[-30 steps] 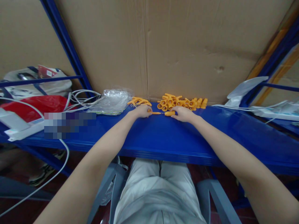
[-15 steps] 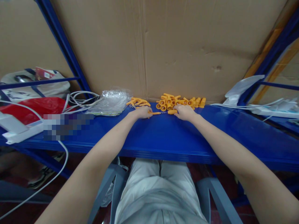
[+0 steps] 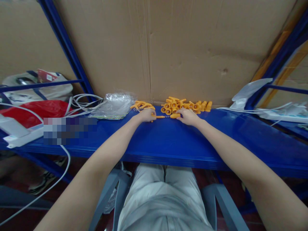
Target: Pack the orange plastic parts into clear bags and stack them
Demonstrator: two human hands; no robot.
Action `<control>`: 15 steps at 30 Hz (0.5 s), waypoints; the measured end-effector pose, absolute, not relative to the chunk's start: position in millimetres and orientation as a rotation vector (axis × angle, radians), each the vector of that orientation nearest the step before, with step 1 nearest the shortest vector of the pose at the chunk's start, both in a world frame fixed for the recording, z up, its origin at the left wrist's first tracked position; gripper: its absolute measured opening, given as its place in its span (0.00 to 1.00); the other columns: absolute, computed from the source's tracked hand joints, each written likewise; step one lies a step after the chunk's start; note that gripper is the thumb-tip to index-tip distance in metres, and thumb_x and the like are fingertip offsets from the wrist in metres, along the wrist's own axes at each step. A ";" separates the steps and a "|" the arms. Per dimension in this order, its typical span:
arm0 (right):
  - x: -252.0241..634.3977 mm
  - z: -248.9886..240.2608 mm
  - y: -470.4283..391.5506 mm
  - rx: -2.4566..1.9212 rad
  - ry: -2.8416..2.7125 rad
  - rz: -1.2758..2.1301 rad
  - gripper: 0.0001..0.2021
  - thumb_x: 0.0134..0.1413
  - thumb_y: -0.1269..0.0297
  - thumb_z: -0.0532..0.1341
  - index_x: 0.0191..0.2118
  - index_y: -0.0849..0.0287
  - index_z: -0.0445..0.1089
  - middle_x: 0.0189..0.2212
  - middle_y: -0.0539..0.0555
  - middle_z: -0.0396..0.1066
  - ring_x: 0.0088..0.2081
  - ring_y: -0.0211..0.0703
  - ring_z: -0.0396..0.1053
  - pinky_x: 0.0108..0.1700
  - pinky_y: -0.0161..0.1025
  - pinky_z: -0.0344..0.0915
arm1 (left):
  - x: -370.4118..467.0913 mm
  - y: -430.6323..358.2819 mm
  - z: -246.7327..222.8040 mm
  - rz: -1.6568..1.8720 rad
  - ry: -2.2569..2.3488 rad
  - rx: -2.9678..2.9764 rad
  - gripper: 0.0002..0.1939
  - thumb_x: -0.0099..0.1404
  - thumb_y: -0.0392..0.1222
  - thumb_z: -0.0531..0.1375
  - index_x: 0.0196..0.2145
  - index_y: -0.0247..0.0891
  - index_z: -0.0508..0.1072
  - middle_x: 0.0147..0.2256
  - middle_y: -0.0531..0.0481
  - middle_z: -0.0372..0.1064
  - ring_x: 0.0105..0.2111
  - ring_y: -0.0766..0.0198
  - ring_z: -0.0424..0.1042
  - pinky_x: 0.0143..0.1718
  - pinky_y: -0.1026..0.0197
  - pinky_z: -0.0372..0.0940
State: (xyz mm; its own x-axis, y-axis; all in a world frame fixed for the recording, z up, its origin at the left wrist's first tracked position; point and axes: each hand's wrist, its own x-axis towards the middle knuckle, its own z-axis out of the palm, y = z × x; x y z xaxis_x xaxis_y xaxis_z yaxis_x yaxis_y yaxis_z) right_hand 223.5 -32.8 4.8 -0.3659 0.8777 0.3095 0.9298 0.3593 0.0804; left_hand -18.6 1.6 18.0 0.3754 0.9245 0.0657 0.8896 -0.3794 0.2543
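Note:
My left hand [image 3: 145,115] rests on the blue shelf [image 3: 168,141] and pinches one end of a thin orange ridged pin [image 3: 160,116]. My right hand [image 3: 189,116] holds a short orange cap [image 3: 175,115] at the pin's other end; the two pieces lie in one line, almost touching. Just behind my right hand is a heap of several orange caps [image 3: 185,105]. A smaller bunch of orange pins [image 3: 141,105] lies behind my left hand.
A crumpled clear plastic bag [image 3: 116,103] and coiled white cables [image 3: 81,104] lie left of the pins. A red bag [image 3: 38,110] and a white device [image 3: 16,130] sit far left. Cardboard [image 3: 183,48] backs the shelf. White cables and plastic [image 3: 269,110] lie at the right.
The cap in my right hand has moved left toward the pin's tip, narrowing the gap. My left hand has stayed where it was.

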 end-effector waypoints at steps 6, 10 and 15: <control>224.1 6.7 -33.4 -1.699 -2.319 -0.331 0.17 0.61 0.64 0.57 0.54 0.61 0.70 0.52 0.63 0.72 0.53 0.57 0.69 0.53 0.52 0.64 | -18.9 -1.4 21.0 0.367 1.620 2.363 0.12 0.58 0.36 0.57 0.39 0.35 0.77 0.27 0.50 0.75 0.23 0.67 0.70 0.21 0.69 0.61; 226.4 5.8 -32.0 -1.691 -2.291 -0.367 0.17 0.60 0.64 0.57 0.54 0.59 0.69 0.52 0.62 0.72 0.52 0.56 0.70 0.52 0.50 0.64 | -16.3 -2.0 21.4 0.418 1.562 2.371 0.14 0.58 0.37 0.57 0.41 0.36 0.76 0.25 0.51 0.73 0.22 0.67 0.71 0.20 0.70 0.61; 226.9 5.4 -31.1 -1.699 -2.322 -0.392 0.16 0.60 0.66 0.58 0.53 0.58 0.69 0.53 0.61 0.72 0.52 0.55 0.70 0.52 0.51 0.63 | -16.1 1.9 18.5 0.452 1.570 2.363 0.14 0.58 0.37 0.57 0.41 0.35 0.76 0.26 0.50 0.74 0.23 0.67 0.71 0.21 0.70 0.61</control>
